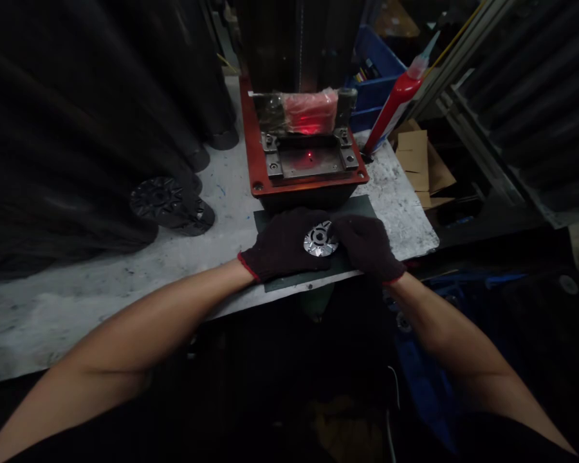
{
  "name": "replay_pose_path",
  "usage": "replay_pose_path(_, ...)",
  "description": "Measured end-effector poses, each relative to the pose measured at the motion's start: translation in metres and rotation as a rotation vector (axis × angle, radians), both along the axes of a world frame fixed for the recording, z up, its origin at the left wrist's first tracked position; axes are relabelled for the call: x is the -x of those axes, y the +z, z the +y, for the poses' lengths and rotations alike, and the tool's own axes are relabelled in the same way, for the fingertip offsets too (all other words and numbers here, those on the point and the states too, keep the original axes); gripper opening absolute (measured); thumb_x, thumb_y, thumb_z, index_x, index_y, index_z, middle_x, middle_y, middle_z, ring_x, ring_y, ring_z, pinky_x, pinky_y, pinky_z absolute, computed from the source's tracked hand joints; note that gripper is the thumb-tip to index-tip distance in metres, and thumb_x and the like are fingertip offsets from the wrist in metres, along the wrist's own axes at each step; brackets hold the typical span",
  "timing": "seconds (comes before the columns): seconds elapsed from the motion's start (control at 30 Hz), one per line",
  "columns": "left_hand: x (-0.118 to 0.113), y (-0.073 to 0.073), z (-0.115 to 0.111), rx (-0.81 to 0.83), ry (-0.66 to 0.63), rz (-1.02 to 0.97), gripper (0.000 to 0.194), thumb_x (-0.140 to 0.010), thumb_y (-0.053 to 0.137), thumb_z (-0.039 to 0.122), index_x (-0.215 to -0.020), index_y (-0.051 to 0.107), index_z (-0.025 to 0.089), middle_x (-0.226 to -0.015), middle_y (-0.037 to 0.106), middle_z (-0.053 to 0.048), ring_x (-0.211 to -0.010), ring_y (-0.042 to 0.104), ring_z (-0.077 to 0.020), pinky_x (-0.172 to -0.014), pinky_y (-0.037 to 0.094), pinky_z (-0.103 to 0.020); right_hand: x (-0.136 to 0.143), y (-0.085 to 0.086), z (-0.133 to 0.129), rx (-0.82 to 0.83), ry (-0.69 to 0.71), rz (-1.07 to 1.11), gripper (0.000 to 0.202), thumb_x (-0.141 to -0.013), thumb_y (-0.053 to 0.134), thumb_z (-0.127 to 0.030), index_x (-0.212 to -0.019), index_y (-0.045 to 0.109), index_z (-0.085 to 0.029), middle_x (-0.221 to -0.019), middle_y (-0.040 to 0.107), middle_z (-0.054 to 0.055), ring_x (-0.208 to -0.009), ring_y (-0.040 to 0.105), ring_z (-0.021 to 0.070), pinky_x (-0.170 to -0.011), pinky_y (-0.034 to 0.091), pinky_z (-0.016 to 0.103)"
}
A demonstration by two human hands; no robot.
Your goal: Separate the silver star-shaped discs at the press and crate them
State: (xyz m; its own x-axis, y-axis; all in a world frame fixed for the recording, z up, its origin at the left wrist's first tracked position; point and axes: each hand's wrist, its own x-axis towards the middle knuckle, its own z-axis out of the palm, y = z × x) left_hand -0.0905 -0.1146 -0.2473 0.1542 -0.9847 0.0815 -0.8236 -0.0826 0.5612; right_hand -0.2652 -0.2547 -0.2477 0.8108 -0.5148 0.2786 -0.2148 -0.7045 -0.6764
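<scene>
Both hands wear dark knitted gloves with red cuffs. A shiny round slotted metal disc (320, 238), with a hole at its centre, is held tilted between them above a dark green mat (367, 207). My left hand (289, 243) is closed around the disc's left and lower side. The bent fingers of my right hand (364, 243) pinch its right edge; the fingertips are partly hidden in the dark glove. Just beyond the hands is a fixture with an orange-brown base plate (255, 173) and a steel bed (313, 161), on which a small red light spot shows.
A clear-and-pink wrapped guard (311, 110) stands behind the steel bed. Right of it are a red bottle with a nozzle (395, 106), a blue bin (383, 58) and cardboard (413, 157). Stacked dark toothed discs (158, 199) and tall dark columns (188, 77) occupy the left.
</scene>
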Motion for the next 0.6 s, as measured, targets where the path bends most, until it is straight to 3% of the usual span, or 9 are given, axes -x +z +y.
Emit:
replay_pose_path(0.1, 0.001, 0.003, -0.001, -0.026, 0.005, -0.019, 0.083, -0.079, 0.091, 0.057, -0.152, 0.067, 0.026, -0.147, 0.073, -0.009, -0.134, 0.07, -0.0359, -0.117, 0.055, -0.05, 0.002, -0.004, -0.003, 0.068, 0.056, 0.025, 0.043, -0.109, 0.052, -0.046, -0.081, 0.076, -0.025, -0.084, 0.08, 0.007, -0.08, 0.075, 0.0273, -0.078, 0.06, 0.041)
replay_pose_path(0.23, 0.0, 0.002, 0.001, -0.031, -0.017, 0.013, 0.082, -0.083, 0.089, 0.056, -0.155, 0.064, 0.026, -0.152, 0.07, -0.008, -0.139, 0.067, -0.0339, -0.121, 0.053, -0.049, 0.013, 0.007, -0.007, 0.26, 0.281, 0.073, 0.029, -0.103, 0.055, -0.032, -0.089, 0.079, -0.025, -0.091, 0.078, 0.012, -0.093, 0.075, 0.0323, -0.088, 0.06, 0.048)
replay_pose_path(0.33, -0.002, -0.001, 0.004, -0.008, 0.001, 0.061, 0.089, -0.08, 0.092, 0.053, -0.159, 0.06, 0.027, -0.157, 0.067, -0.008, -0.142, 0.066, -0.0348, -0.123, 0.052, -0.05, 0.01, 0.026, -0.016, 0.466, 0.368, 0.028, 0.032, -0.109, 0.052, -0.034, -0.117, 0.08, -0.023, -0.105, 0.078, 0.011, -0.099, 0.075, 0.03, -0.087, 0.059, 0.044)
replay_pose_path(0.47, -0.002, 0.002, 0.008, 0.037, 0.009, 0.123, 0.089, -0.084, 0.09, 0.048, -0.163, 0.056, 0.022, -0.163, 0.062, -0.012, -0.149, 0.06, -0.0382, -0.129, 0.047, -0.053, -0.037, 0.061, -0.042, 0.665, 0.301, -0.083, 0.05, -0.107, 0.065, -0.046, -0.151, 0.065, -0.024, -0.148, 0.071, 0.011, -0.13, 0.068, 0.0357, -0.116, 0.05, 0.058)
replay_pose_path(0.6, 0.003, 0.007, 0.007, -0.029, 0.034, 0.061, 0.096, -0.079, 0.094, 0.055, -0.159, 0.061, 0.016, -0.16, 0.063, -0.017, -0.147, 0.06, -0.0425, -0.129, 0.046, -0.055, -0.088, 0.084, -0.061, 0.737, 0.415, 0.019, 0.045, -0.105, 0.064, -0.049, -0.14, 0.073, -0.023, -0.146, 0.072, 0.012, -0.138, 0.062, 0.0416, -0.12, 0.044, 0.066)
